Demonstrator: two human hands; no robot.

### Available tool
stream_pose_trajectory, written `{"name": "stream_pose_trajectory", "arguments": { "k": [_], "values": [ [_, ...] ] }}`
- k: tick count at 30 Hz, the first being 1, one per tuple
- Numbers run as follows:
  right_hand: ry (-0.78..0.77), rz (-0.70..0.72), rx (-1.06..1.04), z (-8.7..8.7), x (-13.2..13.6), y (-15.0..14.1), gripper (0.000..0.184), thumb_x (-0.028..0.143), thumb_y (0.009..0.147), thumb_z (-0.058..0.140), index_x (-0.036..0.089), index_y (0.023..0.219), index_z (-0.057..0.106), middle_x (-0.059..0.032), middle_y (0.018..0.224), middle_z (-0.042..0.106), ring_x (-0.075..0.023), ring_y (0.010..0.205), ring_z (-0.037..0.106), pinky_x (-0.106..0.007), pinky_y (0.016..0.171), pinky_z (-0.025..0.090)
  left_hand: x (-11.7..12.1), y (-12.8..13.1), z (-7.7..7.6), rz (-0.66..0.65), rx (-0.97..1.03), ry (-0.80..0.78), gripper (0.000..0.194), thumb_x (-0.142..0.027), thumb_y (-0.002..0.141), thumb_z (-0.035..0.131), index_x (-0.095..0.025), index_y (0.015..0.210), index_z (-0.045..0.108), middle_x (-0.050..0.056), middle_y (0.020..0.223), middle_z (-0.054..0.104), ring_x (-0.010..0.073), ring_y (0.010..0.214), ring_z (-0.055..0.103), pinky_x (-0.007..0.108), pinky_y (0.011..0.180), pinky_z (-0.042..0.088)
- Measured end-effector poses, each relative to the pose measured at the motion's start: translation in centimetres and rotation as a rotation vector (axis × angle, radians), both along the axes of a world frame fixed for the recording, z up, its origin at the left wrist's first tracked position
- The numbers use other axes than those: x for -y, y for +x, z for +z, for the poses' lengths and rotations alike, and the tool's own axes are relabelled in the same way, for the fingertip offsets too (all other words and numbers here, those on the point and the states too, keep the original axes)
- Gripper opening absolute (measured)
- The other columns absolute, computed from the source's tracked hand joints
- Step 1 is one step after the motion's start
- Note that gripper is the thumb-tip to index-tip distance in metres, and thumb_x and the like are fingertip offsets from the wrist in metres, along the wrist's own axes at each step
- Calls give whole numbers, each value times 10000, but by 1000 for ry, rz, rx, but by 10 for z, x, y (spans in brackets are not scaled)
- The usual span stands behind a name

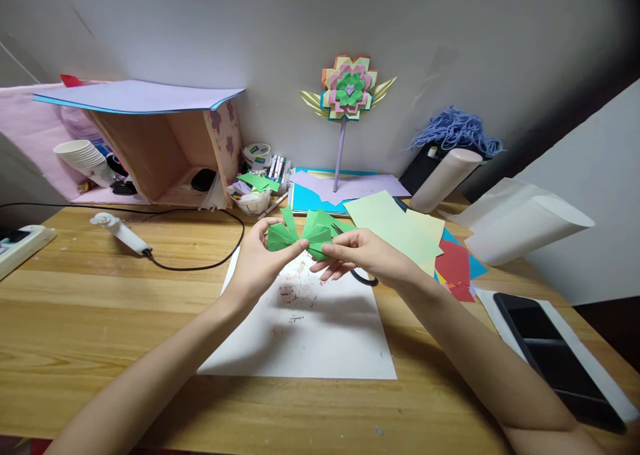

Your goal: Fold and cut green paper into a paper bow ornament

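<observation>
One pleated green paper (283, 237), held up above a color-speckled white sheet (320, 355).
The left hand (256, 258) grasps its left side, thumb at the gathered middle; the right hand (363, 252) pinches its right part between thumb and finger, the other fingers (334, 268) loosely extended below. Black-handled scissors (364, 279) show partly behind the right hand. Beyond rises a layered paper flower (350, 88); a pale green sheet (400, 225) lies rightward on the wooden surface (115, 328).

Place: craft corner, home or classroom unclear | Surface: wooden tabletop (125, 308) against a plain wall (280, 42) | Signs: 1 paper flower (350, 90), coloured paper sheets (397, 228), markers (275, 168), blue yarn (455, 132), 1 decorated box (226, 145), paper scraps (259, 182)
</observation>
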State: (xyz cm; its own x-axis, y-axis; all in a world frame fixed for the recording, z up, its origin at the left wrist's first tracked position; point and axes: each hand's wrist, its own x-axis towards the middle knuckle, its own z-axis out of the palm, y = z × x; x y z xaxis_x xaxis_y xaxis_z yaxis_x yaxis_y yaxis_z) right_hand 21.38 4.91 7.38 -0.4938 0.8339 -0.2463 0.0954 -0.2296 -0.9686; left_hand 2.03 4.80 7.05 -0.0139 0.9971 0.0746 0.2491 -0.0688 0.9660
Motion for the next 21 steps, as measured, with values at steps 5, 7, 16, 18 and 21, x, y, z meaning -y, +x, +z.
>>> {"name": "stream_pose_trajectory", "arguments": {
  "k": [5, 7, 16, 18, 21],
  "values": [
    [81, -59, 17, -2, 4, -4, 380, 488, 730, 625, 110, 720, 663, -119, 798, 722, -163, 664, 682, -269, 610, 540, -1, 0, -3, -14, 17, -10, 540, -401, 576, 746, -170, 1027, 559, 58, 995, 606, 215, 1000, 524, 306, 856, 379],
    [122, -85, 23, -3, 5, -6, 369, 481, 738, 621, 116, 690, 646, -105, 760, 720, -155, 650, 675, -272, 619, 534, -2, -1, -3, -30, 37, -9, 533, -399, 583, 744, -166, 1024, 555, 56, 982, 611, 210, 986, 530, 301, 846, 383],
    [304, -224, 20, -1, 7, -10, 275, 421, 728, 650, 153, 673, 624, 0, 643, 589, -112, 617, 545, -255, 603, 457, -1, -1, -1, -120, 76, -78, 554, -393, 572, 761, -171, 1027, 537, 34, 885, 614, 174, 825, 564, 281, 750, 420],
    [309, -263, 29, -1, 7, -11, 283, 406, 736, 641, 148, 622, 614, 13, 594, 550, -99, 578, 514, -240, 571, 436, -1, 0, -2, -110, 73, -76, 554, -395, 567, 764, -169, 1021, 539, 28, 861, 610, 170, 805, 562, 278, 735, 420],
    [285, -271, -2, -1, 7, -12, 292, 409, 730, 643, 143, 610, 629, 11, 584, 558, -97, 561, 516, -232, 559, 437, -2, 1, -4, -104, 66, -66, 550, -397, 572, 762, -168, 1018, 539, 24, 844, 605, 167, 792, 558, 276, 723, 421]
  ]
}}
